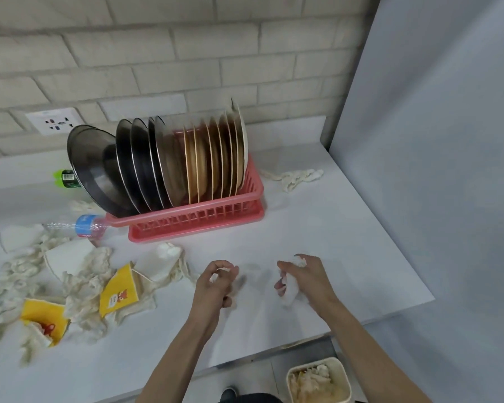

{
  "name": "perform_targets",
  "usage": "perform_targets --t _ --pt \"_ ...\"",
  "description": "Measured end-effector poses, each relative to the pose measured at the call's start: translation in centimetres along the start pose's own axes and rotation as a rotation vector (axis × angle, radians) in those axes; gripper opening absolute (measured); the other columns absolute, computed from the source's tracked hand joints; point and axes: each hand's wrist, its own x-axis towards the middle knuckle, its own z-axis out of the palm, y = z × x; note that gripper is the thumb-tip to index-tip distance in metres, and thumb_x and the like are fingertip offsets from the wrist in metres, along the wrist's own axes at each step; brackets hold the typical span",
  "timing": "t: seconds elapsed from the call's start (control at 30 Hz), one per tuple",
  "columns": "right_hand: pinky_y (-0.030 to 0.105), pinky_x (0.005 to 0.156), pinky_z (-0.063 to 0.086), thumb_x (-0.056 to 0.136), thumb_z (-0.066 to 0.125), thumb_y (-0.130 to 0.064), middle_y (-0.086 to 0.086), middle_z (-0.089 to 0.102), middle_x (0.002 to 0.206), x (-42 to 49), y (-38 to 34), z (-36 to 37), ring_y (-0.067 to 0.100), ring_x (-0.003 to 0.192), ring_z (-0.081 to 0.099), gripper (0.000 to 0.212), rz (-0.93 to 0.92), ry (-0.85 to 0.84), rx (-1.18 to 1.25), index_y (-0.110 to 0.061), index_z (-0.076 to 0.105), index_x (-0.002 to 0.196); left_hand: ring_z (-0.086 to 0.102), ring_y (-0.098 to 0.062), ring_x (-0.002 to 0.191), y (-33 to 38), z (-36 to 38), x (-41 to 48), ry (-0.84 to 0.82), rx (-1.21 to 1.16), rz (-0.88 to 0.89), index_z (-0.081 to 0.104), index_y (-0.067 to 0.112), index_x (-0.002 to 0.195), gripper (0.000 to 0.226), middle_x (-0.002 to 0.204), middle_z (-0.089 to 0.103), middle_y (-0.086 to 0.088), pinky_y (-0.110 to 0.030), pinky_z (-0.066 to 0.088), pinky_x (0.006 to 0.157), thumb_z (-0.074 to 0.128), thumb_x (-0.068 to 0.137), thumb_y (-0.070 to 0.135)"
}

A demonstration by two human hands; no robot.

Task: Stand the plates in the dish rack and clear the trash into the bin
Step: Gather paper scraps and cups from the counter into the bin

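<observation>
Gripping a crumpled white tissue (290, 289) in the right hand (307, 279), fingers curled tight round it, with the wad poking out above the thumb and below the palm, just over the white counter (332, 228). Pinching a small white scrap (215, 277) between thumb and curled fingertips of the left hand (216, 287), near the right hand but apart from it. Facing a row of plates (169, 164) standing on edge in the pink dish rack (198, 219) behind both hands, with yellow paper cups (120, 289), a plastic bottle (82, 225) and pale rags (90, 311) strewn to the left, and the bin (347, 385) on the floor below the right forearm, scraps inside.
</observation>
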Motion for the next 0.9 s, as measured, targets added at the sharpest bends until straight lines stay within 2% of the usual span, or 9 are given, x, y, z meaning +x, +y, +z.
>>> perform_targets --t 0.1,0.17,0.23,0.33,0.4,0.5,0.6,0.77,0.9 --pt "0.037 0.05 0.05 0.088 0.052 0.013 0.033 0.062 0.08 0.1 0.1 1.1 0.044 0.062 0.065 0.016 -0.02 -0.039 0.036 -0.001 0.049 0.081 0.03 -0.011 0.049 -0.1 -0.5 -0.4 -0.025 0.047 0.048 0.065 0.007 0.097 0.008 0.069 0.041 -0.005 -0.02 0.03 0.046 0.068 0.089 0.006" --pt "0.039 0.052 0.052 0.091 0.052 0.008 0.03 0.064 0.082 0.0 0.1 1.7 0.039 0.058 0.064 0.006 -0.05 -0.074 -0.005 0.002 0.053 0.093 0.032 -0.011 0.049 -0.2 -0.8 -0.6 -0.015 0.058 0.05 0.069 0.005 0.096 0.006 0.066 0.045 -0.004 -0.02 0.03 0.045 0.065 0.091 0.005" --pt "0.031 0.047 0.044 0.094 0.056 -0.002 0.022 0.063 0.077 -0.2 0.0 2.1 0.028 0.048 0.056 0.009 -0.031 -0.062 -0.102 0.001 0.063 0.098 0.038 -0.013 0.05 -0.4 -1.2 -0.6 0.0 0.042 0.046 0.071 0.005 0.094 0.012 0.064 0.051 -0.002 -0.021 0.031 0.043 0.059 0.094 0.004" --pt "0.021 0.042 0.025 0.094 0.062 -0.026 0.013 0.054 0.062 -0.6 -0.3 2.6 0.019 0.037 0.035 0.03 0.04 -0.033 -0.254 0.001 0.067 0.083 0.046 -0.016 0.045 -0.3 -1.4 -0.4 -0.01 0.035 0.056 0.072 0.002 0.095 0.02 0.068 0.06 -0.006 -0.023 0.033 0.038 0.052 0.097 0.0" --pt "0.022 0.042 0.02 0.094 0.06 -0.043 0.01 0.047 0.055 -0.9 -0.5 2.9 0.018 0.038 0.029 0.051 0.101 -0.002 -0.274 0.002 0.062 0.069 0.042 -0.017 0.038 -0.1 -1.4 -0.3 -0.038 0.045 0.065 0.072 0.002 0.095 0.022 0.069 0.063 -0.008 -0.022 0.031 0.036 0.05 0.099 0.003" --pt "0.021 0.041 0.017 0.095 0.046 -0.058 0.009 0.045 0.05 -1.3 -0.4 3.3 0.016 0.037 0.026 0.066 0.255 0.075 -0.216 0.0 0.059 0.065 0.032 -0.017 0.032 -0.3 -1.2 0.1 -0.097 0.087 0.049 0.075 0.007 0.091 0.025 0.063 0.06 -0.007 -0.019 0.025 0.036 0.055 0.101 0.019" --pt "0.019 0.043 0.014 0.099 0.046 -0.037 0.01 0.044 0.051 -1.7 0.2 3.1 0.014 0.035 0.025 0.048 0.287 0.12 -0.117 -0.005 0.057 0.066 0.027 -0.014 0.036 -0.6 -0.5 0.3 -0.116 0.115 0.011 0.073 0.009 0.082 0.03 0.053 0.045 -0.003 -0.02 0.021 0.039 0.059 0.099 0.03" --pt "0.016 0.04 0.021 0.09 0.058 0.004 0.004 0.04 0.057 -2.3 1.6 2.6 0.013 0.037 0.024 0.011 0.19 0.14 -0.065 -0.001 0.062 0.081 0.023 -0.013 0.049 -1.0 0.8 1.2 -0.159 0.112 -0.045 0.05 0.014 0.061 0.046 0.057 0.033 -0.003 -0.023 0.019 0.047 0.054 0.099 0.039" --pt "0.024 0.043 0.037 0.07 0.064 0.01 0.01 0.049 0.067 -2.5 1.9 1.7 0.018 0.041 0.041 0.012 0.146 0.238 0.08 0.002 0.067 0.078 0.018 -0.015 0.049 -1.1 1.7 2.5 -0.288 0.114 -0.122 0.043 0.013 0.058 0.046 0.057 0.027 -0.003 -0.022 0.018 0.045 0.038 0.103 0.02"
